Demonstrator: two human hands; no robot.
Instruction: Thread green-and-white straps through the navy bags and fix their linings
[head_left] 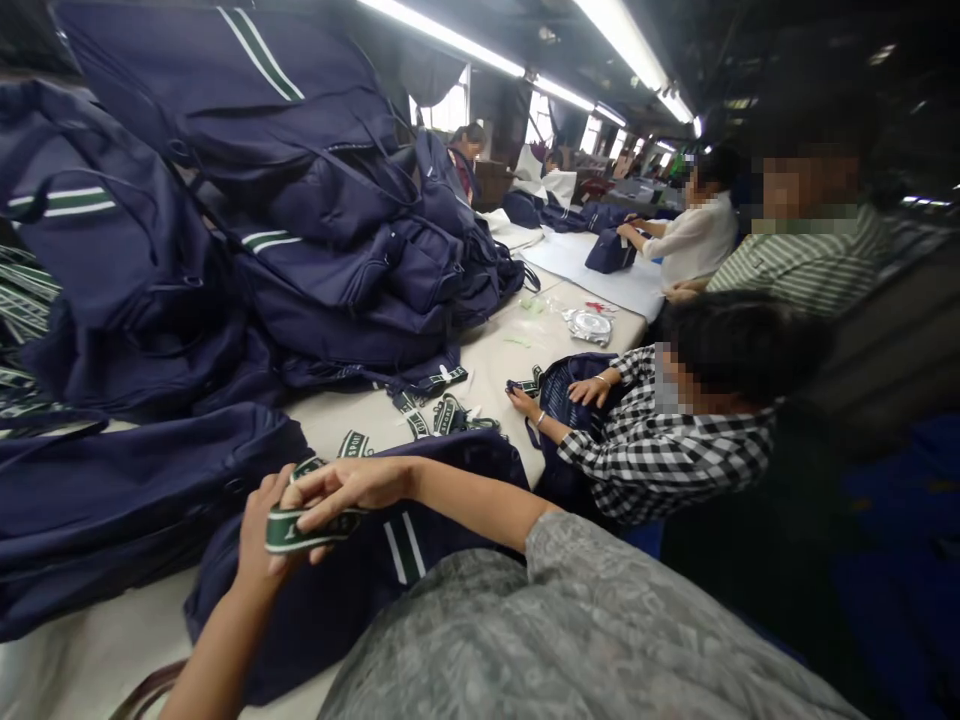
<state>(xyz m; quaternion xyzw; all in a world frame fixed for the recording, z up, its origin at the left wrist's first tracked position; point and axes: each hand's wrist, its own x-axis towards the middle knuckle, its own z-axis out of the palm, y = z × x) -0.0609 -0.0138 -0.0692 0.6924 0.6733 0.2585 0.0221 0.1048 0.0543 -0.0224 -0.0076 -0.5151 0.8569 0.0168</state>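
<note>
A green webbing strap [289, 532] with white edges and lettering is looped between my two hands. My right hand [356, 490] is closed on it, fingers pinching from above. On the near side, my left hand [257, 525] grips the same strap, its fingers partly hidden behind the loop. Beneath my hands lies a navy bag [330, 600] with a green and white stripe, resting on the table against my body. More of these lettered straps [450, 415] lie loose on the table just beyond.
Navy bags [315, 200] are heaped high at the left and back of the pale table [487, 350]. To my right a co-worker in a checked shirt [675, 440] handles a bag and strap. A tape roll [590, 325] lies farther along. Other people work beyond.
</note>
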